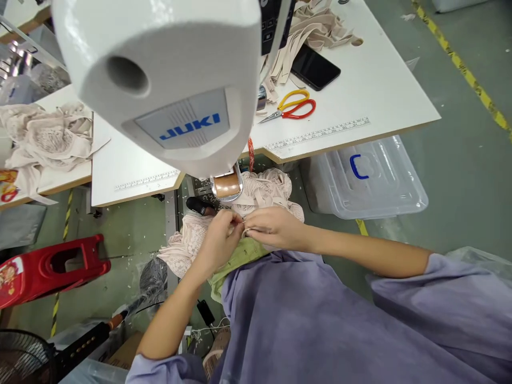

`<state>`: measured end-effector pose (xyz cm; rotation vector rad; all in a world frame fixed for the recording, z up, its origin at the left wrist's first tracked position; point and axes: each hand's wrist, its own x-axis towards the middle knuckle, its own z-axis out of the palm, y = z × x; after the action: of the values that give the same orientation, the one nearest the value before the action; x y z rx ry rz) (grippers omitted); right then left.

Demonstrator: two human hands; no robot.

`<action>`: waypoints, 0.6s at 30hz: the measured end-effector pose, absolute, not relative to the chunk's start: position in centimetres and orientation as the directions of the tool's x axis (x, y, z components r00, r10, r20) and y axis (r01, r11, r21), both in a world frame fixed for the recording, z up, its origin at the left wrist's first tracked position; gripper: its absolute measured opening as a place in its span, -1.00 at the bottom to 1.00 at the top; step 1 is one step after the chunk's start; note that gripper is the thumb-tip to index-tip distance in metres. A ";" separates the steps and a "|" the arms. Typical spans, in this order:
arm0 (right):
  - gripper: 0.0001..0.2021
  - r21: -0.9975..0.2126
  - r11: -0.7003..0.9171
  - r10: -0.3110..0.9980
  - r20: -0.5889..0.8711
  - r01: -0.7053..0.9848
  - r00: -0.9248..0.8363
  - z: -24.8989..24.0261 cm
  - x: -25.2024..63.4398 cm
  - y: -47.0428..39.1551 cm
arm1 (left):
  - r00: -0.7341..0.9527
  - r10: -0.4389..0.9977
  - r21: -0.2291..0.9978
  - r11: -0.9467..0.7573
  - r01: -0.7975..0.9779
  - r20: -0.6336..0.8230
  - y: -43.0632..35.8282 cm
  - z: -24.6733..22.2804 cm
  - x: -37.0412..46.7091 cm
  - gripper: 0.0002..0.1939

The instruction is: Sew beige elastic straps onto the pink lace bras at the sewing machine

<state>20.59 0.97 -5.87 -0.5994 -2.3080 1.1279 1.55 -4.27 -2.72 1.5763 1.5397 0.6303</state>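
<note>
Both hands meet over my lap, just below the head of a white sewing machine (160, 80). My left hand (222, 237) is closed, thumb and fingers pinched on the edge of a thin beige strip. Against it, my right hand (274, 226) has its fingers pressed together on the same beige strip (252, 230), which is mostly hidden by the fingers. Beige lace fabric (266, 189) lies bunched just beyond the hands, and more lace (186, 242) hangs to the left. A green cloth (240, 258) covers my lap under the hands.
Yellow-and-red scissors (294, 106), a black phone (316, 66) and beige strips (316, 26) lie on the white table (384, 80). A clear lidded bin (368, 176) stands below right. At left are a red stool (56, 269), a fan (26, 354) and a lace pile (52, 136).
</note>
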 end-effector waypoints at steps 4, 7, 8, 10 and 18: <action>-0.83 -0.910 0.406 0.683 0.238 0.088 -0.690 -4.9 20.5 0.9 | -0.059 0.984 0.972 0.173 0.157 -0.166 -4.9 -3.7 2.8 -0.91; -0.81 -0.892 0.440 0.679 0.255 0.104 -0.688 -3.9 20.6 0.9 | -0.120 0.988 0.974 0.124 0.188 -0.102 -5.3 -3.6 3.2 -0.84; -0.80 -0.883 0.452 0.674 0.247 0.124 -0.696 -3.7 20.7 0.9 | -0.124 0.990 0.962 0.096 0.256 -0.066 -5.3 -3.6 3.2 -0.83; -0.78 -0.870 0.466 0.667 0.227 0.160 -0.710 -3.4 20.7 1.0 | -0.120 0.993 0.917 0.032 0.397 0.017 -5.3 -3.6 3.0 -0.81; -0.81 -0.935 0.312 0.734 0.124 0.170 -0.668 -3.3 20.7 1.3 | -0.079 0.970 0.831 -0.154 0.534 0.230 -5.1 -4.2 2.6 -0.83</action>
<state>20.67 1.29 -3.31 -0.7966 -2.0402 1.3572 2.59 -5.07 -4.21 1.7069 1.6243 1.1570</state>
